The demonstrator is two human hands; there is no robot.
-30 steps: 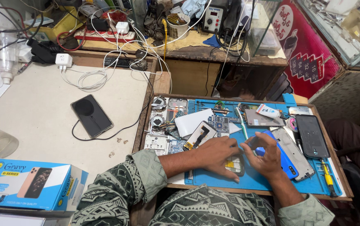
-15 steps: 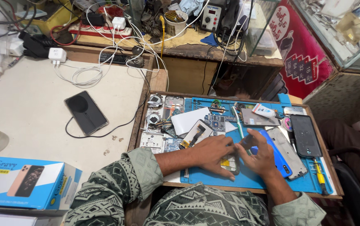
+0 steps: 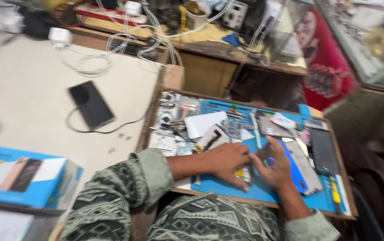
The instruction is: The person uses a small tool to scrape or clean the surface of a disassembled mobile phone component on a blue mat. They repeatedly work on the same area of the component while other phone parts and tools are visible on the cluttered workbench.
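My left hand (image 3: pixel 228 161) lies flat, fingers spread, on the blue work mat (image 3: pixel 263 192), pressing on a small part with a yellow piece (image 3: pixel 241 173). My right hand (image 3: pixel 276 166) is right beside it, fingers curled around a small blue-tipped tool (image 3: pixel 270 160); the view is blurred, so the grip is unclear. A blue phone back cover (image 3: pixel 295 172) lies just right of my right hand. A black phone (image 3: pixel 323 151) rests at the mat's right side.
The wooden tray (image 3: pixel 156 114) holds small parts, a white card (image 3: pixel 204 123), and a yellow-handled tool (image 3: pixel 335 195). A black phone on a cable (image 3: pixel 91 105) lies on the beige table. A blue phone box (image 3: pixel 20 180) sits front left. Tangled cables and bench equipment (image 3: pixel 236 13) stand behind.
The camera swung down and left, blurring the view. Both hands stay together on the blue mat, with my right hand shifted slightly closer to my left.
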